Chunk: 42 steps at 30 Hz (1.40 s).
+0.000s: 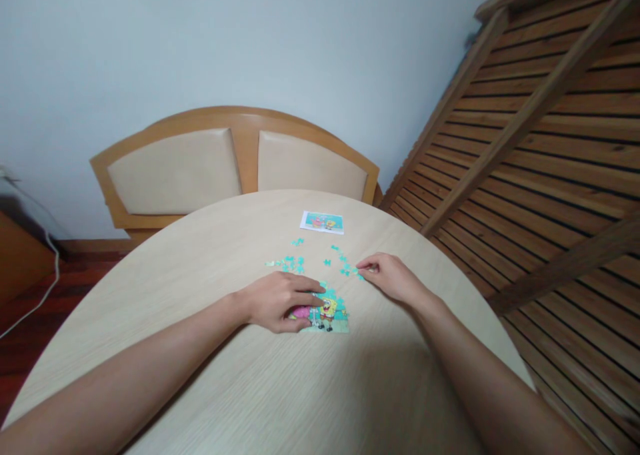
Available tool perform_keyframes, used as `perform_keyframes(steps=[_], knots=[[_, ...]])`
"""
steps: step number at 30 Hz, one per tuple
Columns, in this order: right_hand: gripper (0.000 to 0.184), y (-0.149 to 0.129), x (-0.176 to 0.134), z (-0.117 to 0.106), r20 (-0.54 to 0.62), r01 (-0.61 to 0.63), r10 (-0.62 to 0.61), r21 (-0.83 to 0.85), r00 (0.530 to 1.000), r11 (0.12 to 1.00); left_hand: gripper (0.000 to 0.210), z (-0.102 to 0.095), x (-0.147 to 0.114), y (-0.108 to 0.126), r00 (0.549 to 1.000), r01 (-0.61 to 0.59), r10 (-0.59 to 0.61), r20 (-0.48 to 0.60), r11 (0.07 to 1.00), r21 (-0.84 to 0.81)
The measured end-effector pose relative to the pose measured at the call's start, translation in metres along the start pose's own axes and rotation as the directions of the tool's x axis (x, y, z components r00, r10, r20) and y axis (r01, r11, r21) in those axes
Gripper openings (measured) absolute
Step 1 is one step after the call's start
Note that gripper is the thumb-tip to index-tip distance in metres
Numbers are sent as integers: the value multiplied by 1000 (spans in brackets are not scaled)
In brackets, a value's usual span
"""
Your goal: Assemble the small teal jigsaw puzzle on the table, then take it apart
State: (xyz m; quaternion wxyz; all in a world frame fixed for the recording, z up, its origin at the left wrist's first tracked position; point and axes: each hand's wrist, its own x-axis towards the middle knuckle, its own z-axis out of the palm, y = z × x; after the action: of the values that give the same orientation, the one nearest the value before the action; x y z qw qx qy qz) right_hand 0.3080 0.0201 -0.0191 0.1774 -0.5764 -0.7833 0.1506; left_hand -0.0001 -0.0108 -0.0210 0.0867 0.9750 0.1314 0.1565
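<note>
A partly joined jigsaw puzzle with a yellow square cartoon figure, some pink and a turquoise background lies flat on the table. My left hand rests over its left side, fingers apart and stretched across the picture, hiding part of it. To the right, my right hand is at the table surface, thumb and forefinger pinched on a small puzzle piece. Loose turquoise pieces lie just left of those fingertips. Several more loose pieces are scattered beyond my left hand, and a single piece sits between the groups.
A small reference picture card lies farther back on the round wooden table. Behind the table stands a padded wooden headboard against the wall. A slatted wooden frame leans at the right. A white cable hangs at the left.
</note>
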Motion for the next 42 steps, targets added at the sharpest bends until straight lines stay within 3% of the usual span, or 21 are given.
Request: perform_keyframes(steps=[4,8,15,19,21,28,33,36,42], knots=[[23,-3,0,1,-46,35,-35,-11,998,999,35,3,-1,-3,997,43,-45,-64,999,-33],[22,-13,-1,3,-93,137,-134,27,987,990,32,6,-3,-11,967,177,-183,-176,983,-50],[17,-18,-3,5,1,212,-212,-36,977,977,29,18,-9,-31,834,470,-463,-299,881,-52],[16,-12,-3,3,19,271,-270,-28,963,962,25,22,-11,-39,746,574,-556,-366,816,-70],[20,-11,-3,3,29,293,-292,-23,956,956,25,21,-11,-38,727,592,-569,-385,803,-67],[25,-8,-2,4,18,336,-336,-2,942,942,23,18,-9,-35,728,610,-585,-359,790,-50],[21,-11,-2,9,-35,343,-344,-41,938,938,16,19,-9,-37,752,582,-563,-343,811,-57],[32,-18,-3,17,-67,369,-372,-57,926,928,14,19,-9,-37,759,574,-554,-343,817,-50],[44,-24,-5,31,61,399,-395,-81,917,913,12,22,-10,-41,764,550,-547,-341,829,-99]])
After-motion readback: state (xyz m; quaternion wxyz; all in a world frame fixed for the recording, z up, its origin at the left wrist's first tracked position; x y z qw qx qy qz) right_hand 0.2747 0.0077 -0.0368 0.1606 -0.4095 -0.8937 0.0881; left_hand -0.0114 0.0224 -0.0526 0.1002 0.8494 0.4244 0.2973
